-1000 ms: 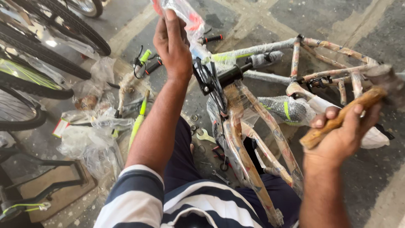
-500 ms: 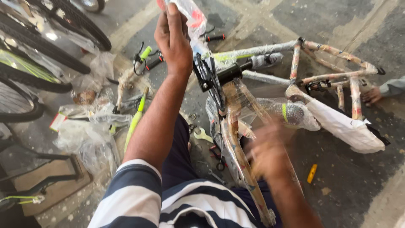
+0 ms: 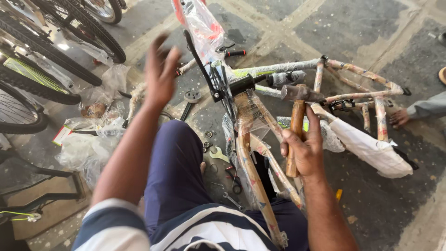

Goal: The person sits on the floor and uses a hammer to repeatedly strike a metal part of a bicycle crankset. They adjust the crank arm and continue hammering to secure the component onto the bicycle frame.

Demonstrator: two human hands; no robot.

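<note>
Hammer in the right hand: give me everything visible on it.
The hammer has a worn, light-brown wooden handle and a dark, dull metal head. It stands nearly upright, head at the top, in front of the paper-wrapped bicycle frame. The right hand grips the handle's lower half, its end showing below the fist. Whether the head touches the frame cannot be told.
</note>
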